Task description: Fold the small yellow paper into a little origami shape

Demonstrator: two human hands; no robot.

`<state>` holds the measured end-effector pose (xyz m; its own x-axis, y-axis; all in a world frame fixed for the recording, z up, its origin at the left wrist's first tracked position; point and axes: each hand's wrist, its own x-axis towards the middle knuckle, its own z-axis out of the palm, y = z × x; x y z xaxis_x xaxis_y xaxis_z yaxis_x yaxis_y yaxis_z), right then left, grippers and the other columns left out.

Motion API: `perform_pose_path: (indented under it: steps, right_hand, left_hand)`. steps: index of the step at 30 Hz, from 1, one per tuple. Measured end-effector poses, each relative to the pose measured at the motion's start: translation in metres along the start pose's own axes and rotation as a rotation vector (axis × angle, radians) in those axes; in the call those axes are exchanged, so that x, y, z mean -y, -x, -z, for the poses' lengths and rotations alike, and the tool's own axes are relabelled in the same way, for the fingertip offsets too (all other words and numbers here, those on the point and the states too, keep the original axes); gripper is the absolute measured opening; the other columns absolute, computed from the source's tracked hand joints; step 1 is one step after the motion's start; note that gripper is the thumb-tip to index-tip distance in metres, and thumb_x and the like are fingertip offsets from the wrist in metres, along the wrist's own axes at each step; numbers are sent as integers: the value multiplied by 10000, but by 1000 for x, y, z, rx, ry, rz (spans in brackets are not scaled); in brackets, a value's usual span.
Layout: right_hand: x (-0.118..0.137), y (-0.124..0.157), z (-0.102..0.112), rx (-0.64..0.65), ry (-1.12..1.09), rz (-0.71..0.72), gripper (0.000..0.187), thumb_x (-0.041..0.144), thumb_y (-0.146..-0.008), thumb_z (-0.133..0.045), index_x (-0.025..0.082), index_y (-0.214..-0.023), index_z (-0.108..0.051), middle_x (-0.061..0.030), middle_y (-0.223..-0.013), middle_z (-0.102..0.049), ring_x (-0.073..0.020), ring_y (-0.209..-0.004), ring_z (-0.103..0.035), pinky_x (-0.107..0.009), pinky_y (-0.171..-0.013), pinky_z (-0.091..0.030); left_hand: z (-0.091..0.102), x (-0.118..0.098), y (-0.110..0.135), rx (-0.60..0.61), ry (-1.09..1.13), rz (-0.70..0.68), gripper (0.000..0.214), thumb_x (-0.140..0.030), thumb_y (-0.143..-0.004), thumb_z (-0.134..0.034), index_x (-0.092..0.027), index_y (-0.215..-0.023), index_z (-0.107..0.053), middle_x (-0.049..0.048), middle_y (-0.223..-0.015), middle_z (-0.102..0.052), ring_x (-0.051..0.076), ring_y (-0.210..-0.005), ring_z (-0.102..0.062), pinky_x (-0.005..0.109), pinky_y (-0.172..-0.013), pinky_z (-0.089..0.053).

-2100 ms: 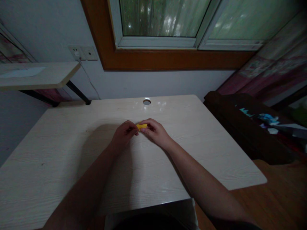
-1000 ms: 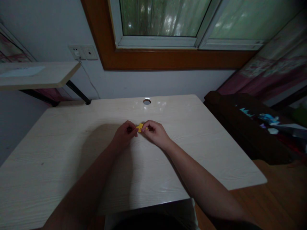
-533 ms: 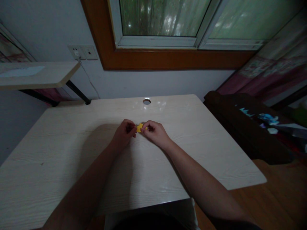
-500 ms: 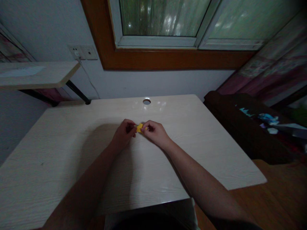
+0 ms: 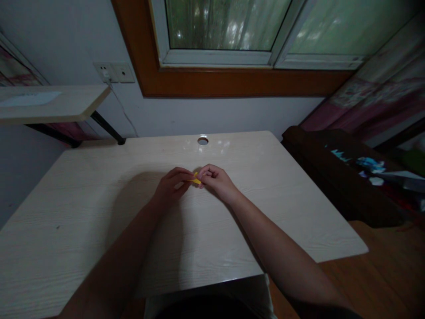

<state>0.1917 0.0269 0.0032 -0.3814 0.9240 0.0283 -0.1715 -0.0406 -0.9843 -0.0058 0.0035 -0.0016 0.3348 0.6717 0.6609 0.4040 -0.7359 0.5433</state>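
Observation:
A small yellow piece, which looks like folded paper [image 5: 197, 181], is held between my two hands above the middle of the desk. My left hand [image 5: 170, 185] pinches its left side, with the fingers fairly straight and pressed together. On the other side my right hand [image 5: 217, 181] grips it between thumb and curled fingers. Only a narrow part of the yellow paper shows; fingers cover the rest, so its full shape is hidden. Both hands stay low over the pale wood-grain desk [image 5: 265, 212].
Behind my hands the desk has a round cable hole [image 5: 202, 141]. A raised shelf [image 5: 76, 104] on black legs stands at the back left, below a wall socket [image 5: 114, 72]. To the right is a dark brown piece of furniture [image 5: 318, 164] with several items on it.
My left fingers have straightened and come closer to my right hand. The yellow paper has turned and shows as a thinner sliver between the fingers.

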Motion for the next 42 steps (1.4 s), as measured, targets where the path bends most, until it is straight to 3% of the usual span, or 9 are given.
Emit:
perform_pose_path:
  steps: [7, 11, 17, 20, 25, 32, 35, 37, 42]
  right_hand:
    - [-1, 3, 1, 91, -29, 35, 226, 371, -785, -739, 188, -881, -647, 6, -728, -666, -96, -575, -587, -236, -572, -468]
    - [-1, 5, 3, 72, 113, 94, 238, 364, -787, -748, 214, -961, -686, 37, -668, -580, -81, -539, -476, -216, -511, -363]
    - [4, 5, 7, -45, 547, 474, 135, 299, -823, -726, 244, -942, -760, 31, -669, -438, -107, -607, -440, -256, -566, -366]
    - [4, 5, 8, -79, 631, 616, 135, 293, -844, -709, 265, -964, -764, -8, -772, -506, -133, -688, -503, -277, -608, -423]
    - [8, 3, 10, -16, 753, 729, 111, 267, -892, -659, 281, -947, -755, -55, -970, -651, -191, -929, -583, -368, -826, -477]
    - [8, 2, 11, 5, 832, 744, 106, 244, -915, -629, 245, -926, -734, -45, -916, -699, -191, -900, -589, -364, -845, -465]
    - [6, 3, 9, -38, 822, 696, 111, 269, -917, -626, 247, -903, -734, -45, -885, -690, -195, -886, -588, -366, -831, -469]
    - [5, 3, 8, -59, 809, 666, 114, 288, -915, -628, 248, -898, -733, -46, -875, -686, -197, -879, -588, -370, -821, -473]
    - [6, 5, 4, -74, 803, 656, 113, 290, -915, -631, 232, -896, -726, -55, -868, -674, -194, -873, -587, -359, -817, -475]
  left_hand:
    - [3, -1, 2, -24, 28, 80, 143, -216, -925, -592, -209, -1024, -695, 62, -942, -710, 132, -832, -684, 258, -755, -568]
    - [4, -1, 1, -65, 38, 107, 121, -204, -921, -597, -201, -991, -696, 46, -882, -706, 113, -759, -672, 227, -691, -551]
    - [3, -4, 1, -27, 35, 177, 98, -238, -915, -599, -189, -923, -684, 41, -836, -685, 122, -743, -645, 227, -666, -539]
    - [3, -5, 1, -12, 41, 219, 90, -240, -913, -597, -189, -898, -669, 32, -812, -672, 115, -716, -631, 218, -655, -530]
    - [3, -7, 0, 18, 111, 292, 86, -233, -918, -591, -184, -879, -651, 16, -780, -653, 100, -673, -616, 205, -636, -517]
    - [-4, 0, 4, 0, 201, 331, 106, -284, -927, -589, -187, -928, -632, 22, -828, -618, 105, -699, -620, 224, -651, -542]
    - [-5, 1, 4, -153, 178, 259, 165, -290, -894, -640, -199, -1028, -607, 63, -1070, -560, 97, -749, -622, 232, -636, -569]
    - [-4, 0, 4, -215, 72, 197, 156, -284, -868, -676, -199, -986, -619, 58, -1068, -530, 100, -780, -608, 238, -656, -576]
    - [-3, -5, 0, -121, -68, 122, 78, -257, -880, -658, -194, -924, -662, 29, -895, -578, 97, -697, -573, 241, -650, -542]
